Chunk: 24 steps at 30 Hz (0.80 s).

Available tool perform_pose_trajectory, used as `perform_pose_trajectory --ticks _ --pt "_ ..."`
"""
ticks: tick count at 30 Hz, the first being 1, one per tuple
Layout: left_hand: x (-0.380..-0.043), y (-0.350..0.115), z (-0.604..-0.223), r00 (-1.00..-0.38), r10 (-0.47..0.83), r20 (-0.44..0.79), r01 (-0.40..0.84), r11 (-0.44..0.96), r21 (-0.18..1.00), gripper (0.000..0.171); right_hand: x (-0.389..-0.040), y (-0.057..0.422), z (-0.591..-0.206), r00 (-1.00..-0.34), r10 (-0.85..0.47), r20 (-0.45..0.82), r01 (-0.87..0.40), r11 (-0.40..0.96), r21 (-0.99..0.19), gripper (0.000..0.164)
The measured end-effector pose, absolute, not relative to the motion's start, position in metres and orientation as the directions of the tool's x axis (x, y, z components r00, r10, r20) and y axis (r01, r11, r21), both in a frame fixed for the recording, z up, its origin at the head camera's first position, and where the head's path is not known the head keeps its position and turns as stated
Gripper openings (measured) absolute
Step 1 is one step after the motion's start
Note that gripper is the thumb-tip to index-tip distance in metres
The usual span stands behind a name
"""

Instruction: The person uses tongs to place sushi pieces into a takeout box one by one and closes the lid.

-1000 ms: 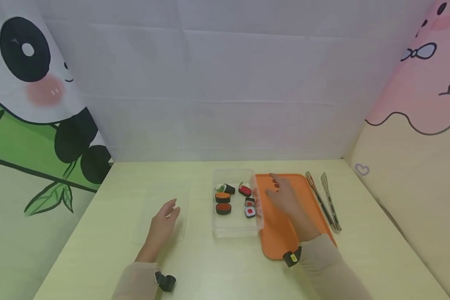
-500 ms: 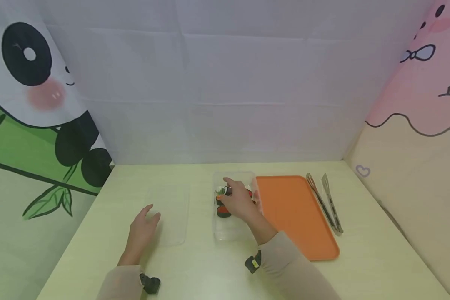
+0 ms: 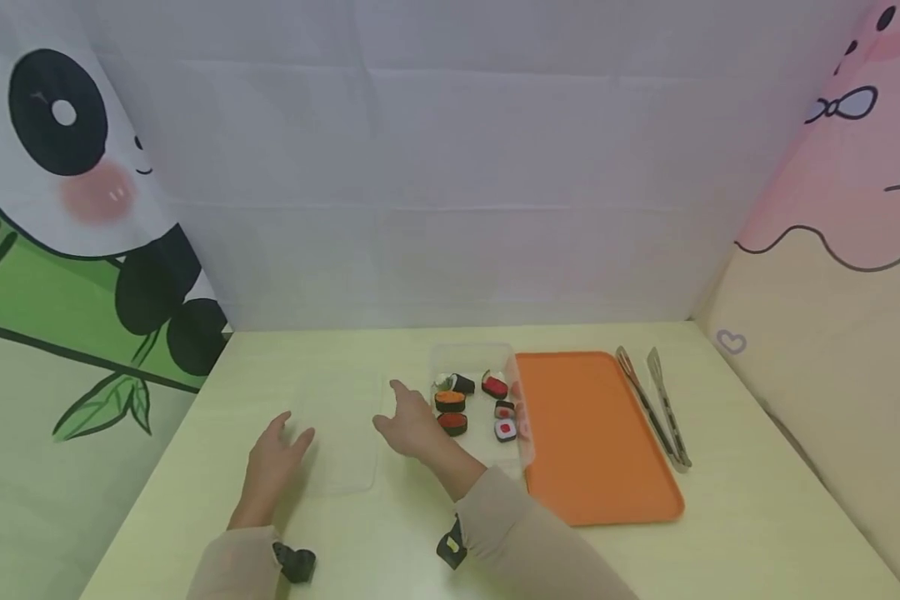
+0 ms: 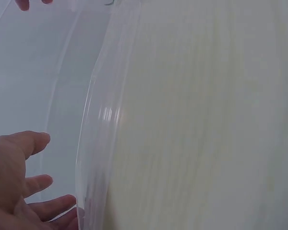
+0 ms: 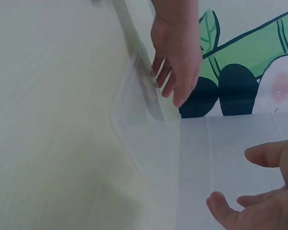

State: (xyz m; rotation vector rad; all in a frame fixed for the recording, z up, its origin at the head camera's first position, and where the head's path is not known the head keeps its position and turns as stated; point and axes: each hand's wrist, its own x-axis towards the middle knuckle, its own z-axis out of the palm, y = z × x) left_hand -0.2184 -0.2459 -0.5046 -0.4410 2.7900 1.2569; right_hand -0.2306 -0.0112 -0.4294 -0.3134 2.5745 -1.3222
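A clear plastic lid [image 3: 345, 442] lies flat on the table, its outline faint. My left hand [image 3: 268, 462] is at the lid's left edge, fingers spread and holding nothing; in the left wrist view its fingertips come right up to the clear rim [image 4: 93, 134]. Over the table between the lid and the clear plastic box [image 3: 483, 354] is my right hand [image 3: 414, 425], its thumb and fingers apart around nothing. Inside the box sit several toy sushi pieces, among them an orange-topped one [image 3: 450, 401], a red-topped one [image 3: 452, 423] and a white square roll [image 3: 506, 430].
An orange tray [image 3: 600, 433] lies against the box's right side. To its right are metal tongs [image 3: 663, 408], arms apart. A pale cloth wall [image 3: 450, 250] stands behind the table, with printed panels on both sides.
My right hand has swept left from above the orange tray, across the box, to the lid's right side. My left hand has shifted left to the lid's far edge. The sushi stays in the box.
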Motion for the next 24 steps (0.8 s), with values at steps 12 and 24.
perform_pose_trajectory --ticks 12,24 --pt "-0.219 -0.251 -0.498 -0.95 -0.249 -0.188 -0.306 0.622 0.721 0.07 -0.226 -0.048 -0.469 -0.963 -0.227 -0.146 -0.004 0.554 -0.832 0.06" --pt "-0.222 -0.259 -0.5 -0.949 -0.247 -0.195 -0.31 0.627 0.715 0.059 -0.233 -0.052 -0.49 -0.971 -0.191 -0.142 0.027 0.506 -0.862 0.054"
